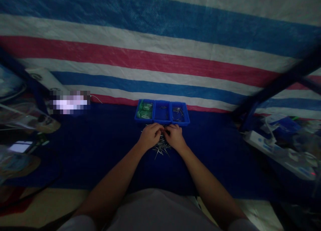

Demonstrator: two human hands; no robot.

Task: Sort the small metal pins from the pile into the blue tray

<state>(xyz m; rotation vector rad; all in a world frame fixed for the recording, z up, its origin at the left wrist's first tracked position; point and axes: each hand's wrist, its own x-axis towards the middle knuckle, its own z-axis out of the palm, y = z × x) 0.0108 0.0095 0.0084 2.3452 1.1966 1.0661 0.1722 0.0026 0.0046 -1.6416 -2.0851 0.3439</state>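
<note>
Many thin, silvery metal pins (162, 146) lie in a loose pile on the dark blue tabletop. Over its far part, my left hand (149, 136) and my right hand (176, 137) almost meet, fingers curled and tips pinched together. What the fingertips hold is too small and dark to make out. Just beyond the hands stand three small blue bins side by side. Green plastic packets fill the left bin (135, 116). A few thin pieces lie in the middle bin (160, 115), and several more metal pieces are in the right bin (187, 116).
Behind the blue table (100, 150) hangs a striped tarp (160, 60). A white power strip (276, 157) with cables lies at the right, near a dark metal post (250, 107). Bags and rolls of tape (50, 125) crowd the left side, below a bright blurred patch.
</note>
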